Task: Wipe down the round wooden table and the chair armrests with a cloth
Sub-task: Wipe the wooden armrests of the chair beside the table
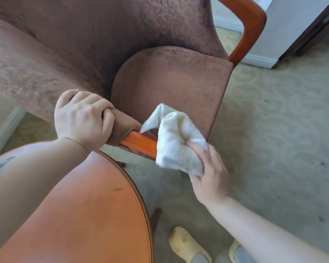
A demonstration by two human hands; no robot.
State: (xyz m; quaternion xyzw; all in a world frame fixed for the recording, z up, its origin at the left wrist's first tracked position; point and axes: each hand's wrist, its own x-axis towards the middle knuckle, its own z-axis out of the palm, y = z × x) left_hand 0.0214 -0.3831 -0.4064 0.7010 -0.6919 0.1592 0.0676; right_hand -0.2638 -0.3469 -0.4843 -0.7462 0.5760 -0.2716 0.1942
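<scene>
A person's right hand (209,171) bunches a white cloth (176,141) over the chair's near wooden armrest (139,144), just beyond the round table surface (95,205), while left-hand fingers (87,107) clasp the upholstered arm; the loosely gathered cloth could slip and skip patches.

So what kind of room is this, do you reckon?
Probably a hotel room or a home sitting area: an upholstered armchair with wooden armrests, a round wooden table, and patterned carpet with a white baseboard.
</scene>
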